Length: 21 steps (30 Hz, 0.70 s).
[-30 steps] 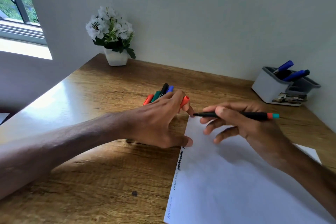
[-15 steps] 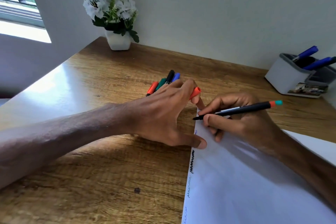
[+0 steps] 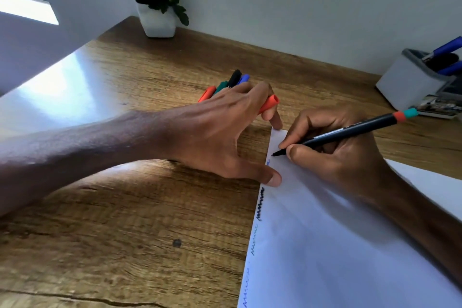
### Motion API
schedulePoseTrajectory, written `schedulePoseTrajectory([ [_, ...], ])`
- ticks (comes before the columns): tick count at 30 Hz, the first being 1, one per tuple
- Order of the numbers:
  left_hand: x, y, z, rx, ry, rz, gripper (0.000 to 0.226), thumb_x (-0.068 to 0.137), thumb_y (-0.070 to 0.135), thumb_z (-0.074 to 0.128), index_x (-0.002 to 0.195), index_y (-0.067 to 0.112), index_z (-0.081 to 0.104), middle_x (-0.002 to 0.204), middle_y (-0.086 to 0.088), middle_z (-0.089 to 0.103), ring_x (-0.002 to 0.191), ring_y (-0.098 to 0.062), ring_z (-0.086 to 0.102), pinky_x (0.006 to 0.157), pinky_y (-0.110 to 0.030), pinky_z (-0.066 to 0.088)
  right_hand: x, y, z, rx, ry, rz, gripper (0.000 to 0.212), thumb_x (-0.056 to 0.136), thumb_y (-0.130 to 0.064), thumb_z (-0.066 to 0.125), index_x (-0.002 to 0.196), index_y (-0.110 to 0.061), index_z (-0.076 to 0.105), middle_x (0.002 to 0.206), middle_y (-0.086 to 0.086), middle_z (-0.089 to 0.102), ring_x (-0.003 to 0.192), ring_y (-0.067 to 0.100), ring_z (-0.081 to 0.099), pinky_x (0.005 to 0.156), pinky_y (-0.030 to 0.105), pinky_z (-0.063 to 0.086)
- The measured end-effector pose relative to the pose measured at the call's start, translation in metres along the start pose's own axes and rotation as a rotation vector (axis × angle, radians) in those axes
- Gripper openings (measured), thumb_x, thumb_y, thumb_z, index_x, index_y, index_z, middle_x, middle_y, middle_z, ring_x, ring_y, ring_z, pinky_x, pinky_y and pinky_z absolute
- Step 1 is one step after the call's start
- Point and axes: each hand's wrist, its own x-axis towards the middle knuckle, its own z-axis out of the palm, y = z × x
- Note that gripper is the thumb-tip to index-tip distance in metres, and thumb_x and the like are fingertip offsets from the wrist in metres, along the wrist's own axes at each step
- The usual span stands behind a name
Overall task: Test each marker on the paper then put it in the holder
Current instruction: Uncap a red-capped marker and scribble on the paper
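My right hand (image 3: 335, 157) grips a black marker (image 3: 350, 131) with an orange and teal end; its tip touches the white paper (image 3: 337, 257) near the top left corner. My left hand (image 3: 220, 132) holds an orange cap (image 3: 268, 104) between two fingers, while its thumb and one fingertip press the paper's left edge. Several capped markers (image 3: 225, 85) in orange, green, black and blue lie behind my left hand. The grey and white holder (image 3: 410, 82) stands at the far right with blue markers in it. Scribble lines run down the paper's left edge.
A white pot of white flowers (image 3: 156, 21) stands at the back of the wooden desk (image 3: 112, 220) by the wall. A window sits at the upper left. The holder's lower tray has small items in it.
My right hand brought the marker down from a level hold until its tip reached the paper's top corner. My left hand stayed on the paper's edge with the cap. The camera came closer.
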Motion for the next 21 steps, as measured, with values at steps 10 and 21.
schedulePoseTrajectory([
  [10, -0.0002, 0.0003, -0.0001, -0.006, -0.001, -0.01, 0.08, 0.067, 0.078, 0.071, 0.12, 0.028, 0.04, 0.101, 0.042, 0.031, 0.1, 0.029, 0.031, 0.079, 0.003, 0.029, 0.0, 0.0017, 0.0019, -0.01, 0.009, 0.009, 0.008, 0.073, 0.002, 0.071, 0.068, -0.004, 0.074, 0.061, -0.009, 0.066, 0.051, 0.003, 0.056, 0.052, 0.011, 0.039],
  [21, -0.0006, -0.0012, 0.0011, -0.001, -0.01, -0.012, 0.077, 0.067, 0.078, 0.071, 0.116, 0.028, 0.038, 0.103, 0.037, 0.037, 0.101, 0.022, 0.037, 0.077, -0.006, 0.032, 0.0018, 0.0031, 0.002, -0.027, 0.041, 0.031, 0.006, 0.074, 0.0, 0.071, 0.07, -0.003, 0.074, 0.063, 0.006, 0.069, 0.055, 0.02, 0.06, 0.052, 0.021, 0.045],
])
